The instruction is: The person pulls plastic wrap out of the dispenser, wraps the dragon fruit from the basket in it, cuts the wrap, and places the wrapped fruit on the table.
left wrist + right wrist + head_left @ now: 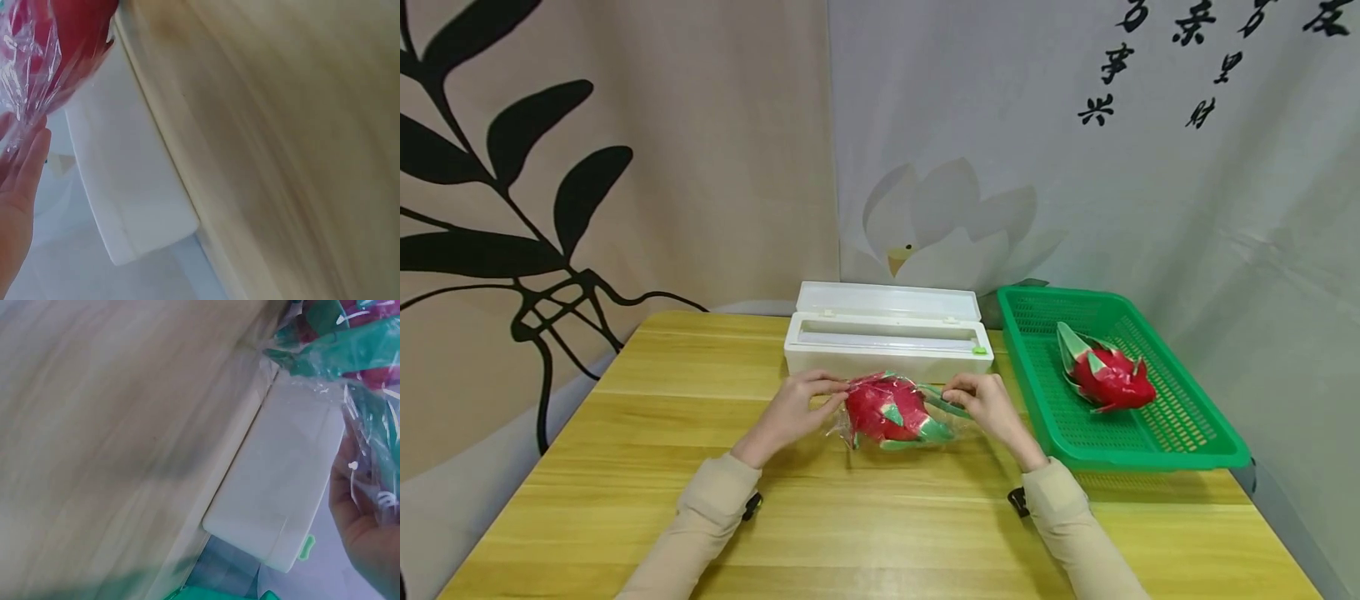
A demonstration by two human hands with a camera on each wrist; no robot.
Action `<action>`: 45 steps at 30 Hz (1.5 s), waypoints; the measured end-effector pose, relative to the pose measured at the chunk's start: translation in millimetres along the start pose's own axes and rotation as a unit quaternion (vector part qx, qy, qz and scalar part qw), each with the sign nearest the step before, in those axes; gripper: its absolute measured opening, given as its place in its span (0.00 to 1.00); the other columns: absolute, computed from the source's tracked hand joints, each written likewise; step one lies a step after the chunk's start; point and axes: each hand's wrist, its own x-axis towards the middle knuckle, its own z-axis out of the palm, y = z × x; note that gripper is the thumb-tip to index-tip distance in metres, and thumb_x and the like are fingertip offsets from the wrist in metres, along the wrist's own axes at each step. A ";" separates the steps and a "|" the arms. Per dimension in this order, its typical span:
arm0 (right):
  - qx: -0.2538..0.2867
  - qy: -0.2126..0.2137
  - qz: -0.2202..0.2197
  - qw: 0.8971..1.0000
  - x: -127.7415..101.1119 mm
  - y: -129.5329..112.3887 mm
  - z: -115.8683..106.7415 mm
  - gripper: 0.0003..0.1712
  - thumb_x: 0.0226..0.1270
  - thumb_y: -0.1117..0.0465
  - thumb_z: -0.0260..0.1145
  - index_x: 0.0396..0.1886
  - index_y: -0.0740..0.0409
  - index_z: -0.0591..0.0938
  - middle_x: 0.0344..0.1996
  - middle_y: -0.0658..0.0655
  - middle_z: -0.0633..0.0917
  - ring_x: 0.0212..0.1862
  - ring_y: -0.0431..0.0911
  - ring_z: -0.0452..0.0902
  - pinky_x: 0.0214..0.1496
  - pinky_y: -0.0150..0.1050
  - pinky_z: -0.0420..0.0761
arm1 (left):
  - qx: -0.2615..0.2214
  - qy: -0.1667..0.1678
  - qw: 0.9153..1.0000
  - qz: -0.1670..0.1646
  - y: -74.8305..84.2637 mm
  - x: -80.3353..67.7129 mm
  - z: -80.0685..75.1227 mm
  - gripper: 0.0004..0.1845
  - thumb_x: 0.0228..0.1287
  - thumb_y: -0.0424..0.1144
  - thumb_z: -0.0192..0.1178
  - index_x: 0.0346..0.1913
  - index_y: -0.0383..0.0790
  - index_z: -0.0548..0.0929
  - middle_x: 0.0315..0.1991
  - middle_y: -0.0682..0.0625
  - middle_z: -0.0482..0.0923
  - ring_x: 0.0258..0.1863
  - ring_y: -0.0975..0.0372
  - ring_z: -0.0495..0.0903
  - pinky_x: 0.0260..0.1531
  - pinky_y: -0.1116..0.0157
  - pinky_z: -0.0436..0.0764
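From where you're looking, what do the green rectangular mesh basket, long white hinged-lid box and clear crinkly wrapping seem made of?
Green rectangular mesh basket: probably moulded plastic, evenly perforated, faintly glossy. Long white hinged-lid box: likely rigid plastic, smooth, with rounded corners. Clear crinkly wrapping: apparently thin plastic film, see-through, with bright glints.

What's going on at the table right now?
A person has a dragon fruit wrapped in clear film, the left hand and right hand pinching the film at opposite ends. Just behind it stands a white box with its lid open. A second dragon fruit lies in the green basket on the right, with no film visible on it.
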 end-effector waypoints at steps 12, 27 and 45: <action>0.023 0.002 0.040 0.999 7.9 0.1 1.3 0.04 0.59 0.68 0.67 0.29 0.64 0.86 0.26 0.61 0.88 0.25 0.39 0.76 0.27 0.27 0.74 | -0.001 -0.028 0.999 0.016 -6.3 -3.9 0.2 0.20 0.48 0.31 0.70 0.48 0.33 0.84 0.48 0.44 0.81 0.48 0.54 0.82 0.49 0.61 0.82; 0.064 -0.032 0.054 0.996 7.1 -0.9 -0.5 0.05 0.62 0.67 0.65 0.34 0.66 0.85 0.27 0.63 0.87 0.25 0.38 0.76 0.28 0.28 0.76 | 0.001 0.036 0.998 0.043 -8.6 -4.2 2.3 0.07 0.49 0.25 0.67 0.33 0.36 0.87 0.29 0.48 0.86 0.30 0.61 0.85 0.36 0.72 0.84; 0.186 -0.243 -0.022 0.952 -22.3 11.6 -17.8 0.33 0.62 0.72 0.61 0.68 0.66 0.65 0.67 0.67 0.68 0.69 0.62 0.60 0.66 0.25 0.67 | -0.013 0.031 0.999 0.014 -16.4 -2.8 -2.0 0.07 0.49 0.24 0.67 0.33 0.34 0.87 0.31 0.45 0.87 0.31 0.58 0.85 0.35 0.68 0.85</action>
